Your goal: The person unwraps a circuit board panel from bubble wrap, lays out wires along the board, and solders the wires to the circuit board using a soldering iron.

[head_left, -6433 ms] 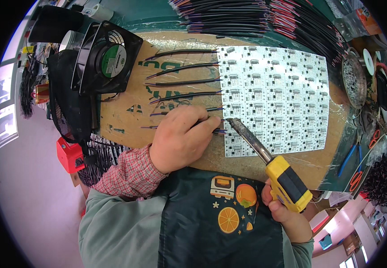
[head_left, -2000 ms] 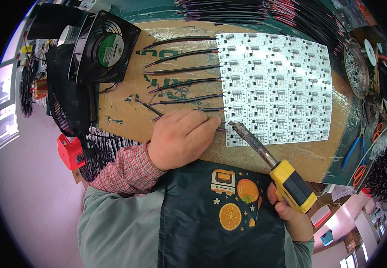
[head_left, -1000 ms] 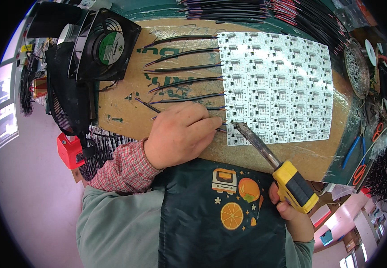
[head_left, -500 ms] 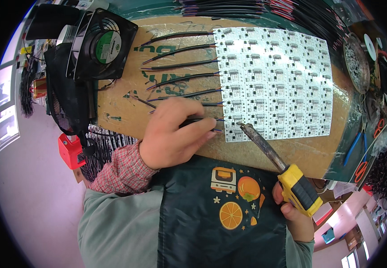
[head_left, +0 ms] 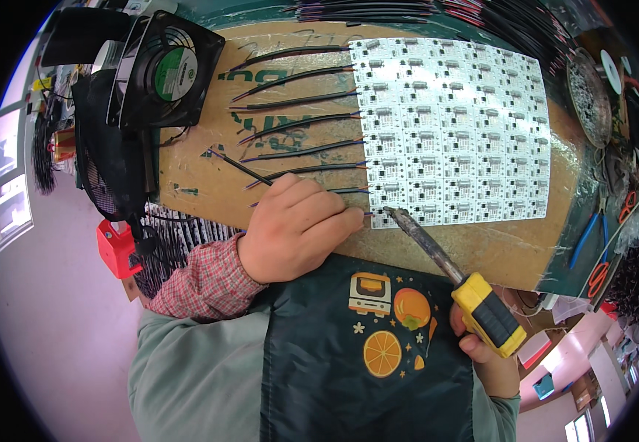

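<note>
A white sheet of small circuit boards (head_left: pixel 456 136) lies on a brown cardboard. Several black two-wire cables (head_left: pixel 301 103) fan out leftward from its left edge. My left hand (head_left: pixel 290 232) is closed on a black cable (head_left: pixel 240 167), whose far end sticks out past the knuckles; its thin wire end shows at my fingertips, by the sheet's near left corner. My right hand (head_left: pixel 476 345) grips a soldering iron (head_left: pixel 437 254) by its yellow and black handle. The iron's dark tip is at that same corner, close to the wire end; contact cannot be made out.
A black fan (head_left: pixel 172 74) stands at the cardboard's far left. Bundles of cables (head_left: pixel 367 11) lie along the back. To the right are a round dish of grey bits (head_left: pixel 590 99), blue-handled pliers (head_left: pixel 587 239) and orange-handled scissors (head_left: pixel 597 280). A red object (head_left: pixel 115 249) sits at left.
My left hand has shifted slightly right and nearer, bringing the cable's wire end close to the iron. The iron's tip has moved a little left, onto the corner area. The sheet appears slightly higher.
</note>
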The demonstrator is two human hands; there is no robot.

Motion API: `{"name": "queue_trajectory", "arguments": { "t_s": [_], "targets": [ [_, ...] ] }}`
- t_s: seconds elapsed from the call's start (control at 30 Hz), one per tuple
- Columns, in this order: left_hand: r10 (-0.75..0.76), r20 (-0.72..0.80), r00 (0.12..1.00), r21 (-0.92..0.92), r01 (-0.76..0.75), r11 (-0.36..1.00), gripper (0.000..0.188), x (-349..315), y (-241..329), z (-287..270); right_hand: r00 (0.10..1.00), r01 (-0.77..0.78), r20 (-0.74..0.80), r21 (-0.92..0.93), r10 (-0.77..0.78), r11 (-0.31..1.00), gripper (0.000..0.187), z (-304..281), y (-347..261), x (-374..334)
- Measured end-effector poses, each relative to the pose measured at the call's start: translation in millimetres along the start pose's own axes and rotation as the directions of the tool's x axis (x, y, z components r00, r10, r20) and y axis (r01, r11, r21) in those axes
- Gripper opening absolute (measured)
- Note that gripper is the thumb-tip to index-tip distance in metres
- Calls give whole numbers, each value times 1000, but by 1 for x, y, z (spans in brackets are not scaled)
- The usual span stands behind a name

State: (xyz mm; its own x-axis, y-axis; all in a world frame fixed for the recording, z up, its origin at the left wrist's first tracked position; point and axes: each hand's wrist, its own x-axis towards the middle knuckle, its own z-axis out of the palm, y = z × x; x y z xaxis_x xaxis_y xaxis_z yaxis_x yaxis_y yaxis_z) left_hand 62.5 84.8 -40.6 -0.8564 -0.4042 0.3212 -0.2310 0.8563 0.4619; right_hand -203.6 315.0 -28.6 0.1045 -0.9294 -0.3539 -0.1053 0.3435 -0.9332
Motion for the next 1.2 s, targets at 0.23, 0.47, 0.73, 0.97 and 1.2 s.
{"name": "queue_trajectory", "arguments": {
  "t_s": [0.23, 0.47, 0.73, 0.97, 1.2],
  "targets": [
    [-18, -28, 999, -6, 18, 1000, 26, 2, 1, 4, 999, 36, 33, -125, -32, 991, 62, 4, 1, 11],
    [-28, -25, 999, -13, 27, 1000, 27, 2, 1, 5, 998, 60, 10, -100, -60, 993, 48, 5, -1, 14],
    [-44, -24, 999, -14, 44, 999, 26, 1, 2, 6, 989, 131, 84, -143, -120, 981, 61, 2, -3, 18],
    [-69, -19, 997, -27, 68, 997, 25, 1, 2, 6, 999, 38, 43, -132, -33, 991, 49, 2, -4, 8],
    [-80, 26, 996, -74, 81, 994, 26, 1, -3, 3, 999, 45, 0, -96, -46, 994, 45, 4, 1, 5]
  ]
}}
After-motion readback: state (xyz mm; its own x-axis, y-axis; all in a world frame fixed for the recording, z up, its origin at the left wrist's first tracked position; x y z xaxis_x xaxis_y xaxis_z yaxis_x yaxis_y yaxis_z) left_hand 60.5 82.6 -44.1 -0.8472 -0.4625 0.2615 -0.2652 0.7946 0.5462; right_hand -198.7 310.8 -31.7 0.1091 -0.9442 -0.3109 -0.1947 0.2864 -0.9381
